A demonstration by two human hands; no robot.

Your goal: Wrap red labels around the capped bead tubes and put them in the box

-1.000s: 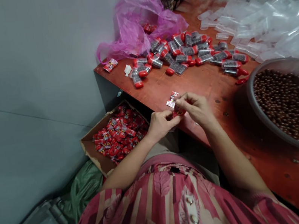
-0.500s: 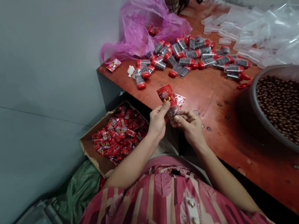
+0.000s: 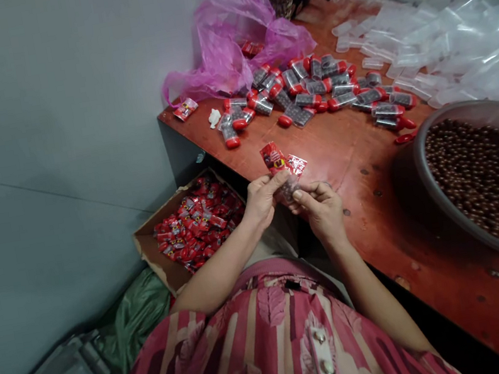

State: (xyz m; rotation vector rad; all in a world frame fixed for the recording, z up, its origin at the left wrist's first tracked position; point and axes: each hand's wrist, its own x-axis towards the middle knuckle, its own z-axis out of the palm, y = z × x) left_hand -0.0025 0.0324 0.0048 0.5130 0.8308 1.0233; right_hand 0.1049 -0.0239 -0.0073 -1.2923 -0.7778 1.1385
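Observation:
A small red printed packet (image 3: 272,156) is held over the table's near edge, with its lower part clear and dark pieces showing through. My left hand (image 3: 262,202) is closed on its left side, thumb lying across the front. My right hand (image 3: 322,205) pinches the lower end between thumb and fingers. Just behind the packet a shiny red-and-white wrapper (image 3: 298,164) shows; whether it lies on the table or is held I cannot tell. Farther back lie several clear tubes with red caps (image 3: 299,116), filled with dark balls.
Left below the table, a cardboard box (image 3: 148,245) holds many red packets (image 3: 198,221). On the red table (image 3: 397,239) stand a tub (image 3: 427,183) of brown balls, a heap of clear tubes (image 3: 462,55) and a pink plastic bag (image 3: 225,44). A wall (image 3: 36,88) rises at left.
My left thumb has moved slightly right across the packet, covering more of its middle. My right hand has shifted slightly right. Both hands keep hold, and the view has tilted a little.

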